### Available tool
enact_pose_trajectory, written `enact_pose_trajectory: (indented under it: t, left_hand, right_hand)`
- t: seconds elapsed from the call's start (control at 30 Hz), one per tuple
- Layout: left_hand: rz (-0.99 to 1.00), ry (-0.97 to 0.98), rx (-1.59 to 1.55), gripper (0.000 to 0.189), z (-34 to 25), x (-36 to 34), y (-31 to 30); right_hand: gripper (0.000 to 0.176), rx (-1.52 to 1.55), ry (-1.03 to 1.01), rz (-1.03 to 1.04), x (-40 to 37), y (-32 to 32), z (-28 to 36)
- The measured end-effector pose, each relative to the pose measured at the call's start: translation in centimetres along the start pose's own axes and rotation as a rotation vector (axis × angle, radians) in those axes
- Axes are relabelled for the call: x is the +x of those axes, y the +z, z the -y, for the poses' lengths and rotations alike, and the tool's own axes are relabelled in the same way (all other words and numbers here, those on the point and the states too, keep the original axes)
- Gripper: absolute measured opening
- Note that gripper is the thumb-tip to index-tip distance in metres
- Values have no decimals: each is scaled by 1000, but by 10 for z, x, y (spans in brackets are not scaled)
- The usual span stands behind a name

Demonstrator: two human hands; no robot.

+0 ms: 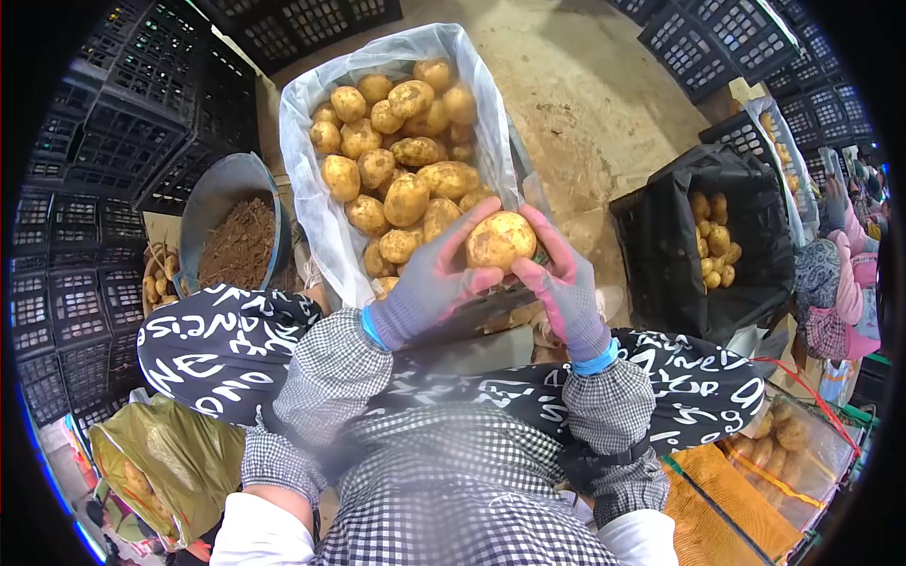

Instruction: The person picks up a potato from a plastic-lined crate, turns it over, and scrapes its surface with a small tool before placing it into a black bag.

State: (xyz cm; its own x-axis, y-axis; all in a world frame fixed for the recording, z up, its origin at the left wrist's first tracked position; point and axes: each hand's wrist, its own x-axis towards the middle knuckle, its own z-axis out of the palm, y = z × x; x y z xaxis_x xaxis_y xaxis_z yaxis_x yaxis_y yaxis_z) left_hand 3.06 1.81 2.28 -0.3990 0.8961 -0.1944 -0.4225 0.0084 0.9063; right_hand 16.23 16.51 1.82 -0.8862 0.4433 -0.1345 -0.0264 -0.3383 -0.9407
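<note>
A single round, yellowish potato with brown specks (500,241) is held between both hands, near the lower right corner of a crate lined with white plastic (321,198). My left hand (436,274), in a grey and pink glove, grips the potato from its left side. My right hand (559,275), gloved alike, has its fingers and thumb against the right side of the same potato. Many soil-marked potatoes (406,200) fill the lined crate just beyond my hands.
A round tub (195,222) of brown soil stands left of the lined crate. At the right is a black-lined crate (651,274) with potatoes. Stacked black crates (123,123) rise at the left. A co-worker in pink (854,283) is at the far right.
</note>
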Motion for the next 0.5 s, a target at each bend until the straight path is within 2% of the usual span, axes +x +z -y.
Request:
enact_pose_trajectory:
  t: [0.1, 0.2, 0.27, 0.37, 0.47, 0.5]
  left_hand:
    - [19, -43, -104, 86, -1, -2, 2]
    - [28, -41, -81, 81, 9, -5, -1]
    - [20, -25, -88, 77, 7, -3, -2]
    - [-38, -211, -201, 71, 0, 3, -11]
    - [-65, -141, -109, 63, -7, 3, -5]
    - [-51, -166, -107, 62, -6, 4, -4]
  right_hand:
    - [55, -14, 104, -20, 0, -10, -5]
    - [58, -45, 197, -27, 1, -9, 0]
    - [59, -8, 112, 11, 1, 1, -3]
    - [64, -126, -21, 3, 7, 7, -12]
    - [75, -110, -99, 25, 8, 3, -14]
    - [76, -164, -59, 18, 7, 1, -13]
